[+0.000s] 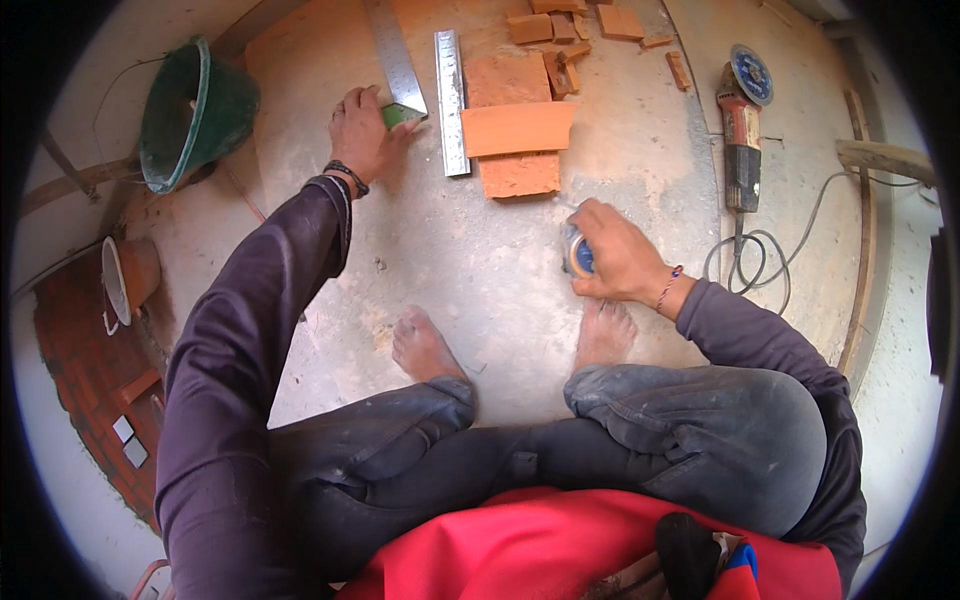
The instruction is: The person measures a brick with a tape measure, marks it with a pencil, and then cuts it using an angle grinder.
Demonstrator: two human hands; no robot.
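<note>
My left hand [360, 135] grips the green handle of a carpenter's square [398, 72], its metal blade pointing away across the board. Closed around a round tape measure [580, 256] with a blue and orange face, my right hand [625, 252] hovers near my right foot. A little tape appears to stick out toward the tiles. Between the hands and farther off, an orange clay tile piece [517, 130] lies crosswise over other terracotta pieces [520, 178]. Left of them rests a straight metal bar [452, 105].
Broken tile pieces [530, 28] lie at the far side. An angle grinder [742, 140] with its looped cable [765, 265] is on the right. To the left, a green bucket [200, 115] is tipped over, with a smaller orange bucket [130, 280] nearer me. My bare feet [425, 342] stand on the dusty board.
</note>
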